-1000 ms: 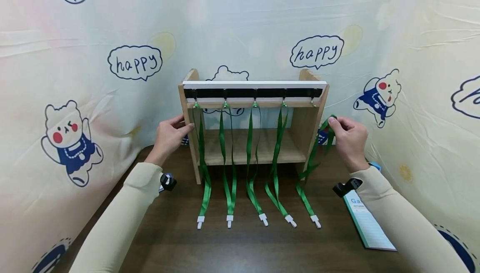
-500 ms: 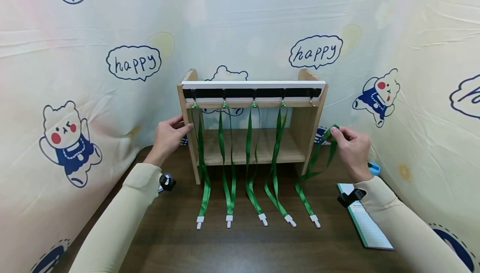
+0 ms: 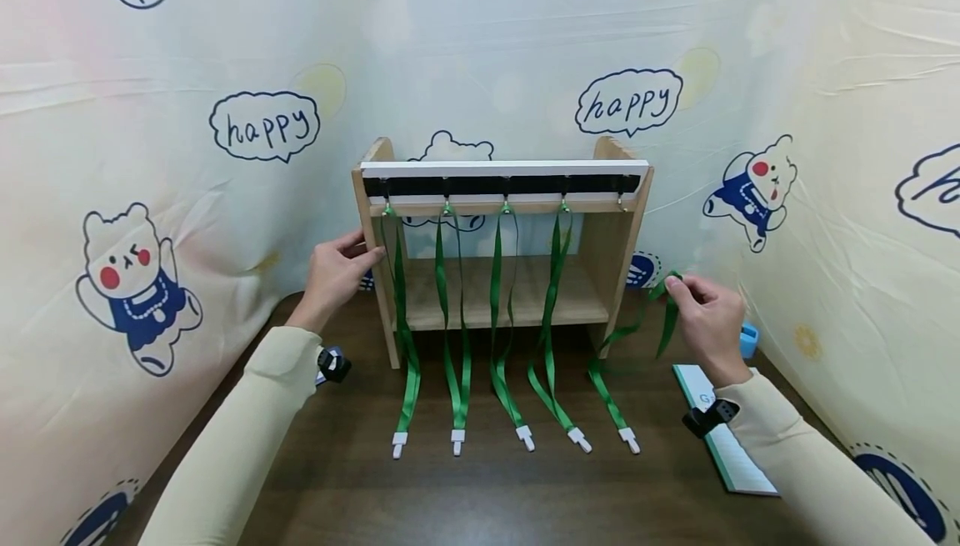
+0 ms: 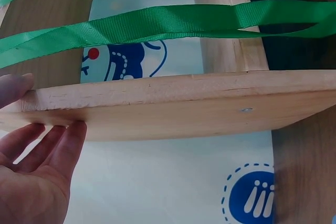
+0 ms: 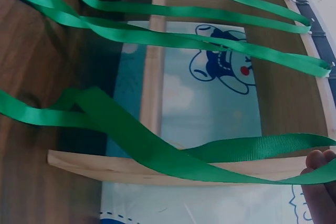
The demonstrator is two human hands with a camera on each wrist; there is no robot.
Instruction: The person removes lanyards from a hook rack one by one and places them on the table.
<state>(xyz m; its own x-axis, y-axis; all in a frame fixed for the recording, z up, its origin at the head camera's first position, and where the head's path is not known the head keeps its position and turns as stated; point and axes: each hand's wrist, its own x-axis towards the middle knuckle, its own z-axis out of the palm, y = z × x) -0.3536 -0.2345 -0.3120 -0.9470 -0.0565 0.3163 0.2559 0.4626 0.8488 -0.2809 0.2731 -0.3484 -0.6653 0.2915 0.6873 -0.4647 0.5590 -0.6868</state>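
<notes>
A small wooden rack [image 3: 603,254] stands on the dark table, with a black strip [image 3: 506,185] of hooks along its white front rail. Several green lanyards [image 3: 442,279] hang from the hooks, their white clips lying on the table. My left hand [image 3: 335,277] grips the rack's left side panel [image 4: 157,90], thumb on the front edge and fingers against the outer face. Out to the right of the rack, my right hand [image 3: 711,314] pinches the loop of another green lanyard [image 3: 667,329]. Its lower end and white clip [image 3: 629,439] rest on the table. The rightmost hook [image 3: 620,198] carries no lanyard.
A pad with a green edge [image 3: 738,446] lies at the right, partly under my right sleeve. Behind my right wrist sits a blue object [image 3: 749,339], mostly hidden. Printed cloth [image 3: 480,54] encloses the back and sides.
My right hand has moved down and to the right, away from the rack, carrying the lanyard's loop with it. The left hand has stayed on the side panel.
</notes>
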